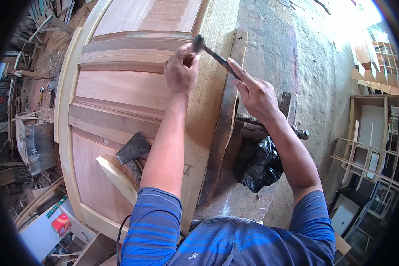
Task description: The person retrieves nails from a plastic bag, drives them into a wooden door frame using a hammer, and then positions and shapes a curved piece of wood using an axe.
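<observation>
My right hand (256,94) is wrapped around the handle of a hammer (218,57), with the index finger stretched along it. The hammer's head, slightly blurred, is right beside the fingertips of my left hand (181,73). Those fingers are pinched together over the edge of a panelled wooden door (119,86); whatever small thing they hold is too small to name. The door lies flat beneath my left arm, its pale edge rail (204,119) running lengthwise under the hands.
A dark flat-bladed tool (134,148) and a pale wood offcut (119,179) lie on the door. Right of it are a clamp's threaded bar (250,119) and a black plastic bag (262,165) on the bench. Scrap wood (35,150) litters the left; wooden frames (370,137) stand right.
</observation>
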{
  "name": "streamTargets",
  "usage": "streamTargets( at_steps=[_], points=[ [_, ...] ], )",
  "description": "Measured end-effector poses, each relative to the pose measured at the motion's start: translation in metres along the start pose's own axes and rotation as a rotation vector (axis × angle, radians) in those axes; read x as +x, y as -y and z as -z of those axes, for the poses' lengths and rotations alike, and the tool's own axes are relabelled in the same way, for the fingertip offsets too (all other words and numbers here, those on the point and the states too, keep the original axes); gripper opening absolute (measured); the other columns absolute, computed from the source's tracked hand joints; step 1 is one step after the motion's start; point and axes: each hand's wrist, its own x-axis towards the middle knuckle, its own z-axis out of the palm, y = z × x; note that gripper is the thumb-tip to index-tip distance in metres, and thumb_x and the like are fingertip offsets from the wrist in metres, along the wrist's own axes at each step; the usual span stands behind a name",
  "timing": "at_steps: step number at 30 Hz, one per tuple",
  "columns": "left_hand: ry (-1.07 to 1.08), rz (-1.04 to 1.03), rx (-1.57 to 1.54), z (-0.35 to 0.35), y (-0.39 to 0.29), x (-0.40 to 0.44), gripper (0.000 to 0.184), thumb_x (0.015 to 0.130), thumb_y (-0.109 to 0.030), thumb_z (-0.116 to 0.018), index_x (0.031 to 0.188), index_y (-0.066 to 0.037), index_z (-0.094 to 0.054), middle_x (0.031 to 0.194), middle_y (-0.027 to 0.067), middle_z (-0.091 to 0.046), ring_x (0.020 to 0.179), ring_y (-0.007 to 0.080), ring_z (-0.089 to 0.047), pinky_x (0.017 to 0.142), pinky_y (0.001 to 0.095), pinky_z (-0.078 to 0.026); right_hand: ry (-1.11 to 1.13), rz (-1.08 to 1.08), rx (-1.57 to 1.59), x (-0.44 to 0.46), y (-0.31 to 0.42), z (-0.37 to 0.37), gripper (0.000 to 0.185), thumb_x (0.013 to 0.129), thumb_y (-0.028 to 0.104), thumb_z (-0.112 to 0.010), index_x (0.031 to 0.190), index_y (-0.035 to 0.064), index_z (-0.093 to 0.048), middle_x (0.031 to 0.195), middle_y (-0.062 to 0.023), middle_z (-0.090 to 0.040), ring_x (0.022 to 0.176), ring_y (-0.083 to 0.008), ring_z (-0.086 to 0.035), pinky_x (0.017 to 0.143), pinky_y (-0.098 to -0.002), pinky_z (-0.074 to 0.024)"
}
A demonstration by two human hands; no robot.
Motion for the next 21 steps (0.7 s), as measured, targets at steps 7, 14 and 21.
streamTargets(
  at_steps=[7, 14, 21],
  points=[
    [-0.113, 0.04, -0.098, -0.003, -0.004, 0.0, 0.057, 0.095, 0.007, -0.052, 0.15, -0.006, -0.058, 0.132, 0.0151, -0.075, 0.119, 0.0275, -0.075, 0.104, 0.0427, -0.061, -0.197, 0.092, 0.176, 0.005, 0.008, 0.013, 0.062, 0.11, 0.025, -0.069, 0.169, 0.0318, -0.05, 0.08, -0.0154, -0.075, 0.068, -0.0345, -0.076, 0.064, -0.0495, -0.0586],
    [-0.074, 0.067, -0.06, 0.001, -0.005, -0.001, 0.061, 0.094, 0.011, -0.044, 0.152, -0.005, -0.055, 0.145, 0.0174, -0.067, 0.128, 0.0309, -0.07, 0.11, 0.0458, -0.058, 0.014, 0.014, -0.036, 0.005, 0.004, 0.006, 0.061, 0.111, 0.026, -0.068, 0.169, 0.033, -0.05, 0.082, -0.0148, -0.076, 0.068, -0.0329, -0.076, 0.064, -0.0488, -0.0595],
    [-0.068, 0.041, -0.015, 0.0, -0.002, -0.002, 0.061, 0.094, 0.01, -0.045, 0.152, -0.008, -0.054, 0.138, 0.016, -0.066, 0.13, 0.0319, -0.067, 0.109, 0.0492, -0.057, -0.303, 0.226, 0.155, 0.013, 0.016, 0.009, 0.061, 0.11, 0.028, -0.068, 0.168, 0.0335, -0.051, 0.086, -0.0141, -0.078, 0.067, -0.0303, -0.076, 0.063, -0.0474, -0.0611]
  ],
)
